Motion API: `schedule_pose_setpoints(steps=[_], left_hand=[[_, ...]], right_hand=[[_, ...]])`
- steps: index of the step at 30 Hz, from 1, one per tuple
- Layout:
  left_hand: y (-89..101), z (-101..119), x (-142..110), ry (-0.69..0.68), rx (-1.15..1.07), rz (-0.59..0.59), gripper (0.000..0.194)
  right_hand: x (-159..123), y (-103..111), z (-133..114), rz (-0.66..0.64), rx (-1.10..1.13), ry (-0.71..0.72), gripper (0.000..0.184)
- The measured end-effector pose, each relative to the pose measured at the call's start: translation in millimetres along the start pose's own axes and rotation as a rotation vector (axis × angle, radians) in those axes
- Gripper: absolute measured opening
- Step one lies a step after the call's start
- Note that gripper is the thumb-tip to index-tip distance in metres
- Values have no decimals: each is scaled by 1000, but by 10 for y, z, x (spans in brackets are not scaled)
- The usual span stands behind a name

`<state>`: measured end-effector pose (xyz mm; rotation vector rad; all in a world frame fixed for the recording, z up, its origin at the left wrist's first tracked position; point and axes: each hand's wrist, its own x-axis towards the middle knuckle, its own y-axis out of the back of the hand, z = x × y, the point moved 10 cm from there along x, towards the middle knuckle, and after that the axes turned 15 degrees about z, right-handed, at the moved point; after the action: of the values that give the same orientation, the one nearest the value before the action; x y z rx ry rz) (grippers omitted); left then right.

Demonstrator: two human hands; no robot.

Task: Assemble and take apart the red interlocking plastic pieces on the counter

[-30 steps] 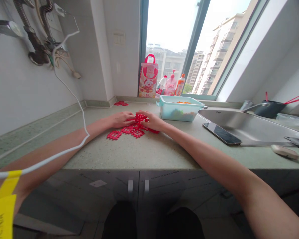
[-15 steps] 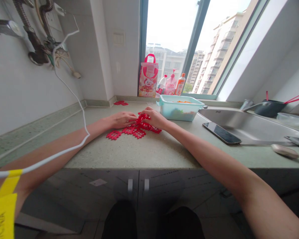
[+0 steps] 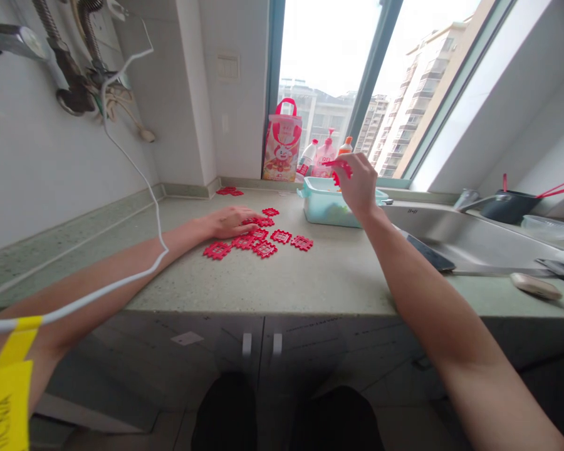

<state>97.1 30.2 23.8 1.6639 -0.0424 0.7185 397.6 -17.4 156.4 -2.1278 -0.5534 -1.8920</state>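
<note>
My right hand (image 3: 360, 181) is raised over the light-blue plastic bin (image 3: 319, 210), its fingers pinching red toothed plastic building pieces (image 3: 342, 170); how many is unclear. My left hand (image 3: 232, 222) lies on the countertop with fingers stretched out, touching the left side of a loose spread of flat, square red building pieces (image 3: 264, 249). Some of them overlap, and one piece (image 3: 302, 242) sits at the right end of the spread. Inside the bin, orange and green bits show, partly hidden by my right hand.
More red pieces (image 3: 230, 191) lie near the back wall. Right of the bin are a steel sink (image 3: 455, 241) and a phone (image 3: 425, 252) on its edge. Bottles (image 3: 324, 160) and a pink bag (image 3: 282, 150) stand by the window. A white cable (image 3: 145, 181) hangs across the left.
My right hand has lifted red pieces off the pile and moved up and right, over the bin. The remaining pieces lie more spread out. My left hand has stayed nearly in place.
</note>
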Motion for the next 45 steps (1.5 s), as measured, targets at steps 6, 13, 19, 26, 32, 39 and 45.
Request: schedule_pose_setpoints(steps=[6, 13, 19, 26, 32, 39, 45], left_hand=[[-65, -115, -9, 68, 55, -28, 62], [-143, -248, -127, 284, -82, -193, 85], [-144, -228, -208, 295, -177, -281, 104], [-207, -1, -18, 216, -113, -213, 89], [-167, 48, 70, 166, -39, -120, 72], [-173, 47, 18, 169, -37, -170, 99], [-116, 138, 50, 157, 9, -135, 87]], right_hand=[[-248, -150, 548, -367, -397, -217, 40], [-308, -160, 472, -400, -512, -220, 59], [-249, -310, -353, -342, -104, 89, 37], [-1249, -846, -1183, -1140, 273, 1, 61], [-1379, -837, -1366, -1205, 297, 23, 47], [-1364, -793, -1403, -1239, 255, 21, 55], [-1380, -791, -1377, -1249, 239, -49, 78]])
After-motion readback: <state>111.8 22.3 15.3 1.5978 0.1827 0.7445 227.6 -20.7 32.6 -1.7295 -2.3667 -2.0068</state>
